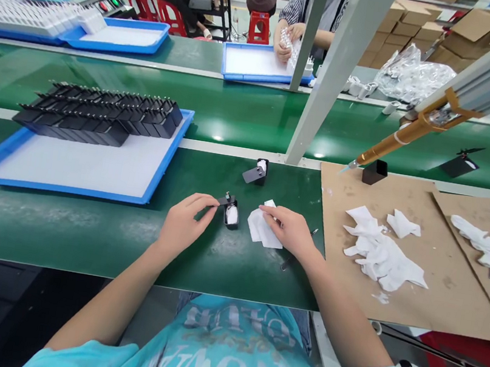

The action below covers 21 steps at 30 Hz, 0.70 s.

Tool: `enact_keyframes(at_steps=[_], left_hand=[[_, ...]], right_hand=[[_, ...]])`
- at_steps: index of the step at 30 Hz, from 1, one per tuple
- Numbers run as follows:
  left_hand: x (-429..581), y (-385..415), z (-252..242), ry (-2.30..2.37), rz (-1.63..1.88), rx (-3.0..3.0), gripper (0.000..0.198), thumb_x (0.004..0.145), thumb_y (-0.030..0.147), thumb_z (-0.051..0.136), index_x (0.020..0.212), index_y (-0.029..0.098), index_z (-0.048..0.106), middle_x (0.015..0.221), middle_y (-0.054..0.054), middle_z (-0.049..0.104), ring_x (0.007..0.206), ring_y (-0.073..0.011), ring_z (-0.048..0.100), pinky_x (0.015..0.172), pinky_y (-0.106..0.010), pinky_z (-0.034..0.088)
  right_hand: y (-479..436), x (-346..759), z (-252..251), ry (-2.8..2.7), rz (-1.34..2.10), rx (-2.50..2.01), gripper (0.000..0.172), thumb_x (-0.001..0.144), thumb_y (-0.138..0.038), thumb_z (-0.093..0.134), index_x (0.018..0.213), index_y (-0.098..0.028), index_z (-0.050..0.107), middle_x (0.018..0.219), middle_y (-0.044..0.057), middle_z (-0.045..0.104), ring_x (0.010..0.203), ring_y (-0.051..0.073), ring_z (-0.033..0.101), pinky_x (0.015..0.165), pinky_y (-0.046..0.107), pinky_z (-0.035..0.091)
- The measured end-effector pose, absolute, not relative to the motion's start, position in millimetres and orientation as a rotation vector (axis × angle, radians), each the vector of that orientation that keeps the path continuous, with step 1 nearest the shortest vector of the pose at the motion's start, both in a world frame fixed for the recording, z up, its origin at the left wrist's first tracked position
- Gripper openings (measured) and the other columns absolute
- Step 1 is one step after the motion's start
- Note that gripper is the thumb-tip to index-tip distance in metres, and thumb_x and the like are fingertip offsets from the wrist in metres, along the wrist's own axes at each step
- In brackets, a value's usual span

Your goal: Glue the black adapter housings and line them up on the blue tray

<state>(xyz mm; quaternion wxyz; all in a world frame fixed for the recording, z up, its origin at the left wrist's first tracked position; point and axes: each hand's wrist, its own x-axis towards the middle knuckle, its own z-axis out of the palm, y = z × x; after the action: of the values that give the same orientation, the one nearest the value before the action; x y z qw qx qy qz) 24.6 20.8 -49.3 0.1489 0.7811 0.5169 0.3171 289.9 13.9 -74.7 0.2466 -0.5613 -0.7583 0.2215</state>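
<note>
My left hand [188, 219] pinches the dark flat lid [226, 200] of a small black box. That box [231, 216] stands on the green bench with something white inside it. To its right, my right hand [287, 226] has its fingers closed on the upper edge of a white paper wipe [261, 229], which lies partly under the hand. A second black box [262, 167] with a tilted dark lid and a white filling sits just behind. A thin dark tool [287, 264], partly covered by my right forearm, rests near that wrist.
At left, a blue-rimmed tray [69, 189] bears rows of black boxes [107, 117]. At right, cardboard [335, 221] carries crumpled wipes [382, 253] and a black box [374, 172]. An orange dispenser [386, 144] hangs above it beside a white post [319, 102]. A co-worker handles white parts opposite.
</note>
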Motion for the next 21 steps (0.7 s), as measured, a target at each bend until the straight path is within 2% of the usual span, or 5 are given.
enact_keyframes(at_steps=[7,12,16,19,21], left_hand=[[39.5,6.6,-62.8,1.541,0.801,2.186,0.039,0.090,0.024,0.047,0.126,0.019,0.060,0.127,-0.008,0.067,0.112,-0.0223,0.066,0.100,-0.036,0.052],[58.8,4.6,-65.5,1.587,0.544,2.158,0.077,0.082,0.048,0.065,0.145,0.011,0.040,0.145,-0.016,0.051,0.132,-0.0310,0.050,0.106,-0.043,0.047],[66.8,22.0,-60.2,1.609,0.364,2.132,0.057,0.085,0.040,0.062,0.134,0.014,0.052,0.123,-0.014,0.067,0.109,-0.0305,0.064,0.091,-0.042,0.053],[62.4,38.9,-50.6,1.589,0.260,2.107,0.044,0.084,0.034,0.060,0.125,0.016,0.059,0.108,-0.011,0.072,0.094,-0.0290,0.068,0.080,-0.038,0.053],[56.7,49.4,-46.2,1.576,0.250,2.095,0.045,0.083,0.033,0.060,0.125,0.017,0.059,0.106,-0.009,0.073,0.092,-0.0283,0.069,0.078,-0.037,0.053]], right_hand=[[15.4,292.2,-80.7,-2.062,0.563,-1.503,0.014,0.090,-0.027,0.057,0.089,-0.024,0.071,0.101,0.004,0.068,0.071,0.013,0.062,0.066,0.027,0.047],[15.6,290.6,-78.3,-1.993,0.604,-1.509,0.010,0.087,-0.025,0.059,0.078,-0.022,0.058,0.098,0.004,0.064,0.073,0.014,0.059,0.067,0.027,0.045],[16.1,295.4,-72.6,-1.946,0.659,-1.552,0.010,0.086,-0.030,0.061,0.082,-0.023,0.053,0.075,-0.002,0.060,0.063,0.013,0.056,0.061,0.026,0.042],[18.2,301.7,-67.5,-1.853,0.805,-1.488,0.026,0.079,-0.037,0.069,0.096,-0.024,0.055,0.086,-0.002,0.062,0.059,0.011,0.056,0.060,0.026,0.045],[20.5,305.2,-65.5,-1.737,0.833,-1.423,0.022,0.082,-0.042,0.065,0.090,-0.022,0.061,0.098,0.002,0.062,0.064,0.011,0.057,0.060,0.027,0.047]])
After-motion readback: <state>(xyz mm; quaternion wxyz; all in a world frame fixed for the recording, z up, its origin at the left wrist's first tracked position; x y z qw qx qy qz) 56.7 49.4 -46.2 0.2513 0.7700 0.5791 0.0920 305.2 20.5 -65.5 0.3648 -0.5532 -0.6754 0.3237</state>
